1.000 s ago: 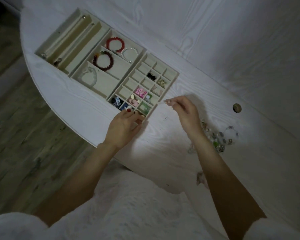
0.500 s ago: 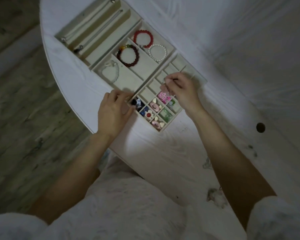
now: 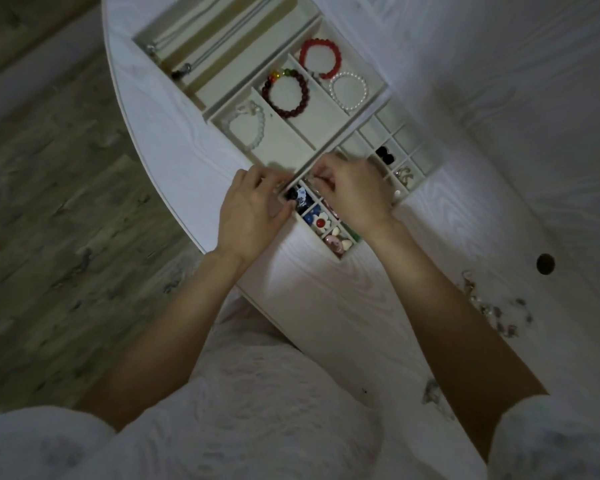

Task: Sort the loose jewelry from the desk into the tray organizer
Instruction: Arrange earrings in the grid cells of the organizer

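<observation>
I see the right hand [image 3: 355, 195] over the tray organizer [image 3: 347, 114], fingers curled; contents hidden, cannot tell. Left hand [image 3: 248, 216] fingers grip its edge. Loose jewelry [image 3: 496, 308] waits on the table [image 3: 343, 306]. Risk: a dim-lit drop into a wrong cell.

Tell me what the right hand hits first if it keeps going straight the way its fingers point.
The right hand points up-left over the grid tray. Going on, it would probably first meet the tray wall at the bracelet section, near the clear bead bracelet; depth is unclear.
</observation>
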{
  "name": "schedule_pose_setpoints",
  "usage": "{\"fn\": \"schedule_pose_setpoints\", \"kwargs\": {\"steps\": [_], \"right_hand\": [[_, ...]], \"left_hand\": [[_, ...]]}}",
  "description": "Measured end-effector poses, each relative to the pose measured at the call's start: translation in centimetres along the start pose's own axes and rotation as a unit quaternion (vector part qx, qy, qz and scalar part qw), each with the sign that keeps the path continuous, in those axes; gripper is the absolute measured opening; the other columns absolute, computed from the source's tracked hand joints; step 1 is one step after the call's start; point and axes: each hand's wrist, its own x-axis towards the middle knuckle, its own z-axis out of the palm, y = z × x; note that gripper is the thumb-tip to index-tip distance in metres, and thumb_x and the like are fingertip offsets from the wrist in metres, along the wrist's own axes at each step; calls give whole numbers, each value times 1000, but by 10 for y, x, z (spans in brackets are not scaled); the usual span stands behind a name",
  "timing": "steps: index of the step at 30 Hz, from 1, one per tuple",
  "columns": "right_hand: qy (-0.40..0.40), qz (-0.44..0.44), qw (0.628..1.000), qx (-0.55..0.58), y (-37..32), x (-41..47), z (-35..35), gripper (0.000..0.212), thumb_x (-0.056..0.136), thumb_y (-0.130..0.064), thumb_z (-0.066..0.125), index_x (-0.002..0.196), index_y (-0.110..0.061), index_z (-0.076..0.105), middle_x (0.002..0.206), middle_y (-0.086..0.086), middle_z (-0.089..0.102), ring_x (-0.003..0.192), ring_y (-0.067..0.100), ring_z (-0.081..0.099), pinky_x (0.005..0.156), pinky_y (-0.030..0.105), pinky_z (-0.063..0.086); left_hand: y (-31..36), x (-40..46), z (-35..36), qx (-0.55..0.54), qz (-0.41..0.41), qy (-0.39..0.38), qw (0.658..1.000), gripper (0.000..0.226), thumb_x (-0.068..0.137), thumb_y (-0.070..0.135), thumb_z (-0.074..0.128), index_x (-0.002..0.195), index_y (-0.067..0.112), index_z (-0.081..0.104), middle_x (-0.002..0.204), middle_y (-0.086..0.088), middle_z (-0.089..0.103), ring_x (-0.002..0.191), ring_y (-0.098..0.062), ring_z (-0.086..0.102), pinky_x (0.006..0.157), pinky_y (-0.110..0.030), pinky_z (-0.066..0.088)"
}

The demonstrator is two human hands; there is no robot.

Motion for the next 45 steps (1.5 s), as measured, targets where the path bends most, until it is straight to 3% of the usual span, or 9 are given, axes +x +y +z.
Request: {"fn": "schedule_pose_setpoints", "kwargs": {"steps": [3, 7, 9, 13, 19, 24, 38, 42, 45], "right_hand": [[13, -12, 999, -41, -7, -3, 0, 17, 90, -13, 60, 105, -9, 66, 98, 6, 69, 84, 15, 66, 84, 29, 53], [131, -4, 990, -56, -10, -16, -6, 19, 89, -2, 56, 102, -7, 68, 99, 10, 67, 86, 20, 63, 71, 23, 44], [166, 2, 982, -85, -5, -21, -5, 16, 85, -4, 60, 95, -8, 71, 104, 10, 64, 98, 25, 57, 73, 26, 45], [98, 31, 986, -132, 3, -21, 9, 13, 82, -15, 66, 92, -11, 74, 129, 10, 52, 121, 31, 41, 100, 41, 35], [74, 50, 991, -103, -2, -18, 15, 13, 83, -17, 63, 81, -13, 75, 136, 7, 48, 125, 30, 35, 104, 41, 27], [103, 59, 986, -121, -2, -16, 16, 19, 85, -15, 61, 100, -11, 72, 133, 10, 49, 125, 29, 38, 103, 39, 29], [86, 30, 991, -100, 10, -19, 25, 25, 88, -16, 57, 110, -13, 69, 138, 11, 44, 128, 29, 33, 107, 45, 33], [118, 21, 993, -17, 12, -39, 10, 24, 90, -15, 56, 111, -14, 67, 136, 8, 45, 125, 23, 34, 105, 28, 28], [159, 29, 987, -12, 21, -81, -4, 22, 91, -13, 53, 105, -12, 69, 124, 8, 54, 118, 24, 41, 99, 27, 34]], "left_hand": [[0, 0, 0, -5, 0, 3, 1000, 37, 84, 23, 68, 119, 13, 63, 107, -10, 58, 95, -25, 49, 79, -18, 31], [-1, -2, 2, -14, -4, 13, 1000, 37, 84, 23, 68, 119, 13, 63, 107, -10, 58, 95, -24, 49, 80, -17, 30], [-1, -3, 4, -16, -8, 15, 1000, 37, 84, 23, 68, 119, 12, 63, 106, -10, 58, 95, -25, 49, 81, -16, 30], [-1, -3, 3, -12, -5, 12, 1000, 37, 84, 23, 67, 120, 13, 63, 107, -10, 58, 96, -25, 49, 81, -16, 30], [0, -2, 2, -6, -6, 8, 1000, 38, 85, 23, 67, 122, 14, 62, 108, -10, 57, 97, -25, 49, 81, -18, 31], [0, -2, 1, 0, -4, 10, 1000, 37, 85, 23, 66, 121, 13, 62, 107, -10, 58, 96, -24, 49, 79, -19, 32], [4, -3, 0, 25, 11, 10, 1000, 34, 86, 22, 65, 118, 10, 62, 105, -12, 59, 94, -27, 50, 77, -27, 37], [9, -6, -1, 54, 64, 34, 996, 31, 86, 27, 60, 112, 10, 64, 102, -12, 61, 89, -28, 52, 76, -33, 40], [27, -16, 7, 63, 145, 16, 987, 29, 85, 32, 65, 107, 13, 66, 97, -8, 63, 87, -26, 53, 73, -35, 41]]}}
